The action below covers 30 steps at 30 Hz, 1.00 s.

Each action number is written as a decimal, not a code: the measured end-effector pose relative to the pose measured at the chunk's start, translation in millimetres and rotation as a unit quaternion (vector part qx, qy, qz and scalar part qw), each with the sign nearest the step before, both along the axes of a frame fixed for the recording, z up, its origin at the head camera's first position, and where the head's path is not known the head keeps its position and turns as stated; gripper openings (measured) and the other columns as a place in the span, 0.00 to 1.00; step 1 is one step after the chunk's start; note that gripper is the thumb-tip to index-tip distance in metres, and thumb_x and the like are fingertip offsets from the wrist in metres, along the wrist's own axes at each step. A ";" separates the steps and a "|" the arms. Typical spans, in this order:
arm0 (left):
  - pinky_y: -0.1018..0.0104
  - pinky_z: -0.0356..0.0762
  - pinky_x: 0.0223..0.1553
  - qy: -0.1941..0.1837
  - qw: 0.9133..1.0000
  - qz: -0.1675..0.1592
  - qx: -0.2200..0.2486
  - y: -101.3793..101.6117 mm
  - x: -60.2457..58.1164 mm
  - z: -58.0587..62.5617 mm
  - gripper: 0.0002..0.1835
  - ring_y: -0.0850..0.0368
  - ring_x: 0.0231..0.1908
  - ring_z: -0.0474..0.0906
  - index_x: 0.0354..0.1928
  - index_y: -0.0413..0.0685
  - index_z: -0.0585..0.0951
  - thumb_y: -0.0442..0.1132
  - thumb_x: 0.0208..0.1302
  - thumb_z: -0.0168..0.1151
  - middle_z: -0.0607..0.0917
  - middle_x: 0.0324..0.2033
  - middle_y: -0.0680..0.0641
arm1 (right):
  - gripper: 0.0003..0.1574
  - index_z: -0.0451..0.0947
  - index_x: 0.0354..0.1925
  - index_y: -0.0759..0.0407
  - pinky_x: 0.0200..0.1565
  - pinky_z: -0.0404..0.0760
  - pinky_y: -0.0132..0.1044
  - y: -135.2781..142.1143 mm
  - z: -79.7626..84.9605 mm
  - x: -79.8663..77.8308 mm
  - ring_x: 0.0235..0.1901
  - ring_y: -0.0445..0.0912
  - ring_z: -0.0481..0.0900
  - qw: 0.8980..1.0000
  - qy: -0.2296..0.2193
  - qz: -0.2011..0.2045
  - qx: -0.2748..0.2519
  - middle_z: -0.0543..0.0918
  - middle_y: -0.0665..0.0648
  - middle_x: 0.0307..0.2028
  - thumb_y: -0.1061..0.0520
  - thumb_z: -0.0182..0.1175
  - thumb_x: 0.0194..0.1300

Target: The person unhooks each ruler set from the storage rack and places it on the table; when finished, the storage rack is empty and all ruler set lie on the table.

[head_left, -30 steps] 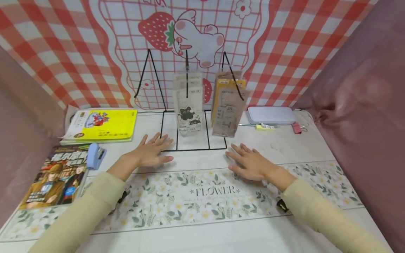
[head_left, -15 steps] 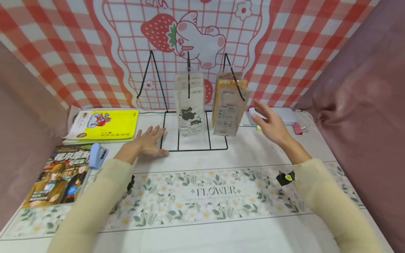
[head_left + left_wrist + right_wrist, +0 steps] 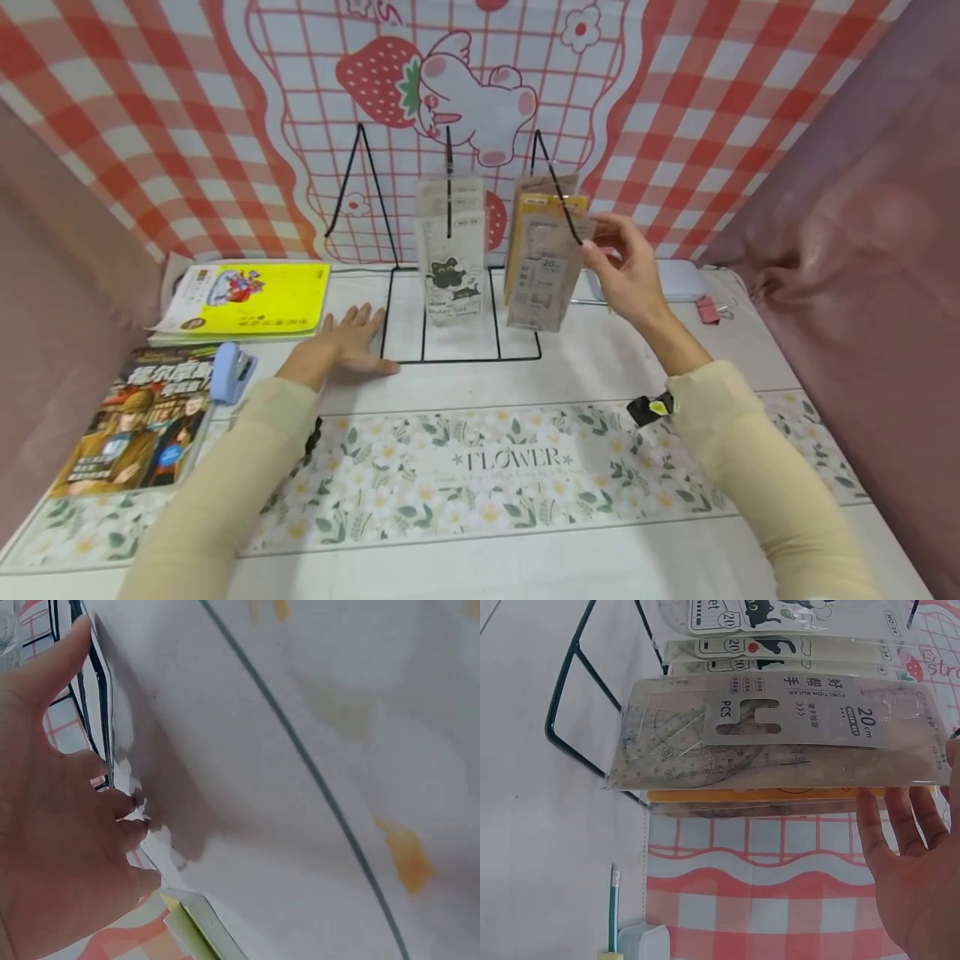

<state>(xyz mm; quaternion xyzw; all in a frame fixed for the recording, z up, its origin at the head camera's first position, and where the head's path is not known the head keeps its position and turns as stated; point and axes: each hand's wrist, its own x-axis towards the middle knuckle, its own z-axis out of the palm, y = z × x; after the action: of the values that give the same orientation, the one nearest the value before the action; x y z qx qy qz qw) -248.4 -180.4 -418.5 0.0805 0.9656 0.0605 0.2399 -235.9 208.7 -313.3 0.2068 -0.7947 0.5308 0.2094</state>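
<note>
My right hand is at the upper right edge of the front ruler set, a clear packet on the rack's right hook. Its thumb is on the front side and its fingers reach behind, pinching the edge. In the right wrist view, the packet shows a protractor and a "20cm" label, with a yellow packet behind it. My left hand rests spread by the left front corner of the black wire rack, thumb at its base rail. Ruler sets with a black cat hang on the middle hook.
The left hook carries nothing. Yellow book, comic-style magazine and blue stapler lie on the left. At right are a pale pencil case, a pencil and a pink binder clip. Checked cloth hangs behind.
My right hand has lifted off the table, swung out to the right and come in to the edge of the front ruler set. My left hand has shifted slightly left onto the rack's corner.
</note>
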 end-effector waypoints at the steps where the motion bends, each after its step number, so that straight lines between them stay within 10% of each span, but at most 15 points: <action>1: 0.34 0.24 0.74 -0.002 1.000 0.003 0.001 0.3 -1.2 -1.0 0.60 0.35 0.77 0.30 0.77 0.47 0.38 0.71 0.56 0.57 0.34 0.76 0.36 | 0.22 0.69 0.60 0.66 0.38 0.80 0.21 -0.3 -0.3 -0.6 0.41 0.37 0.77 1.000 0.005 0.006 -0.008 0.77 0.43 0.45 0.63 0.55 0.69; 20: 0.31 0.29 0.73 -0.014 1.000 0.013 0.023 1.2 -9.1 -6.6 0.59 0.34 0.76 0.27 0.77 0.49 0.38 0.71 0.56 0.56 0.32 0.76 0.35 | 0.17 0.71 0.55 0.66 0.35 0.82 0.22 -0.3 7.3 -3.9 0.34 0.40 0.76 0.999 0.024 0.001 0.037 0.76 0.55 0.39 0.66 0.54 0.68; 30: 0.31 0.28 0.73 -0.015 0.999 0.021 0.021 1.3 -8.6 -7.9 0.59 0.36 0.77 0.27 0.77 0.50 0.38 0.70 0.57 0.57 0.32 0.76 0.37 | 0.10 0.71 0.46 0.70 0.32 0.81 0.24 0.5 15.9 -3.8 0.31 0.41 0.77 0.998 0.022 0.024 0.057 0.75 0.43 0.35 0.63 0.52 0.71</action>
<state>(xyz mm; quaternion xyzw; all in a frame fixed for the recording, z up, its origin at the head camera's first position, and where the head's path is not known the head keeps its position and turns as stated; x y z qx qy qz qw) -257.0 -179.1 -426.4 0.0641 0.9618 0.0875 0.2513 -239.6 209.3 -297.4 0.2494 -0.8135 0.4850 0.2018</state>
